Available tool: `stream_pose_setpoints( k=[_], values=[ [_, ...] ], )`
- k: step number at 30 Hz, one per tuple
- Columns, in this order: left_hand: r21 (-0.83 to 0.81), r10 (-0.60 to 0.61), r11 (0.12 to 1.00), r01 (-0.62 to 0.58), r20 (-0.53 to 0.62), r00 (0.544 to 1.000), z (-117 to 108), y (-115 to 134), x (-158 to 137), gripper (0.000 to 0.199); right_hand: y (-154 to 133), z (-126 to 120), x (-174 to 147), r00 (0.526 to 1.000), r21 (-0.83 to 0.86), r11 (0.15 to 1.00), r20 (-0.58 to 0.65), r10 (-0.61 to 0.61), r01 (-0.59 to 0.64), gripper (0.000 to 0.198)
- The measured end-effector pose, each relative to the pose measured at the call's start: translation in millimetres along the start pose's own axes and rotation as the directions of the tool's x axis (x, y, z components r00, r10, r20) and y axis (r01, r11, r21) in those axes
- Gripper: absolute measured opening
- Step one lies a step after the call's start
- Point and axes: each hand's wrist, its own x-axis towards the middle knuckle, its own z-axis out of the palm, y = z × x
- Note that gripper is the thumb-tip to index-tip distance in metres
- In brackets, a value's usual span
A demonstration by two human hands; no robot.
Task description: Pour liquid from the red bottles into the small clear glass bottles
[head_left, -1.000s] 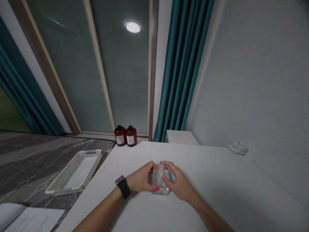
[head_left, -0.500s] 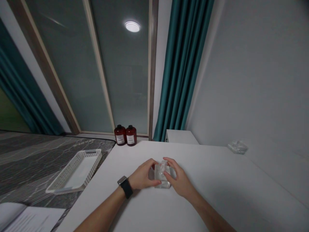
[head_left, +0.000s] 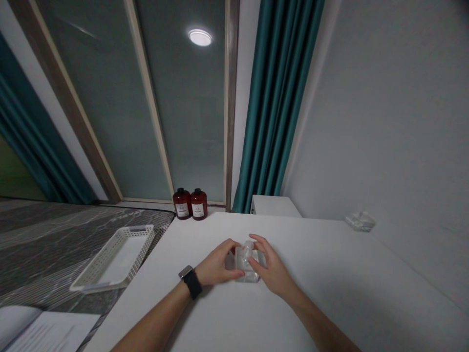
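We grasped a clear square bottle (head_left: 244,264) with both hands: the left hand's grip (head_left: 216,266) clasped the body, thumb across the front, while the right hand's grip (head_left: 274,271) bracketed the clear cap (head_left: 248,246) with thumb and fingers. The bottle stood roughly upright near the middle of our bench (head_left: 234,322), in from the far edge. Two dark-red bottles (head_left: 199,205) stood at the far left corner; beyond the left edge lay a white perforated basket (head_left: 122,260).

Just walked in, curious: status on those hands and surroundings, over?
Left hand: cupping clear bottle. Right hand: at its top. Red bottles: beyond, out of the way.
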Motion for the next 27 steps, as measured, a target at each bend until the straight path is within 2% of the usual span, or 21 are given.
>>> stream_pose_setpoints(
  k=[6, 10, 15, 20, 23, 27],
  values=[
    [0.006, -0.016, 1.0, 0.016, 0.005, 1.0, -1, 0, -1, 0.049, 2, 0, 0, 1.0, 0.037, 0.999, 0.006, 0.012, -0.012, 0.055],
    [-0.001, -0.017, 1.0, 0.017, 0.006, 1.0, -1, 1, -1, 0.049, 6, 3, -1, 0.999, 0.019, 1.0, -0.034, -0.013, 0.014, 0.051],
    [-0.008, -0.012, 1.0, 0.012, 0.0, 1.0, -1, 1, -1, 0.047, 9, 11, -1, 0.999, 0.034, 0.999, -0.053, 0.005, -0.003, 0.032],
    [-0.005, -0.021, 1.0, 0.021, 0.001, 1.0, 0, 2, 0, 0.048, 9, 12, 0, 0.994, -0.061, 0.998, -0.112, -0.005, -0.002, 0.02],
    [-0.001, -0.035, 0.999, 0.035, 0.005, 0.999, -1, 2, 0, 0.048, 10, 10, 0, 0.995, -0.057, 0.998, -0.101, -0.022, 0.017, 0.024],
    [-0.021, -0.027, 0.999, 0.027, 0.001, 1.0, -1, 3, 0, 0.048, 9, 7, -1, 0.995, -0.047, 0.999, -0.094, -0.015, 0.01, 0.049]
  ],
)
